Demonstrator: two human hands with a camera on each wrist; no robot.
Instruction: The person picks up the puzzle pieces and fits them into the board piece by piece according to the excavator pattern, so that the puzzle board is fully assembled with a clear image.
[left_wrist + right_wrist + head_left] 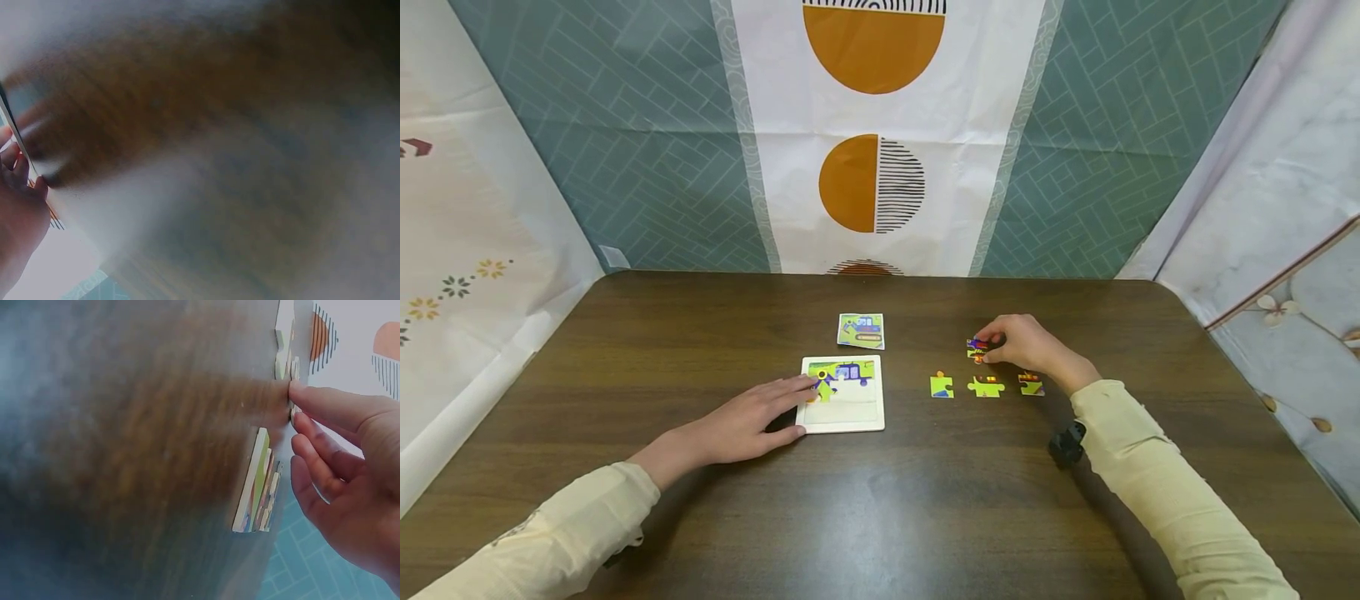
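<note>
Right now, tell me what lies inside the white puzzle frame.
In the white puzzle frame, puzzle pieces line the top and part of the left; white backing shows at lower right. The left hand covers some of the left side; whatever lies beneath cannot be seen.

Diffuse light is producing pale glare on the tabletop (865,517); the right sleeve (1172,492) is casting a shadow. Both wrist views are blurring the tabletop; the head view is appearing sharper.

In the head view, looking forward and down over the table (850,500) from above; in both wrist views, skimming it close, tipped sideways; sharing the backdrop (880,108) throughout.
</note>
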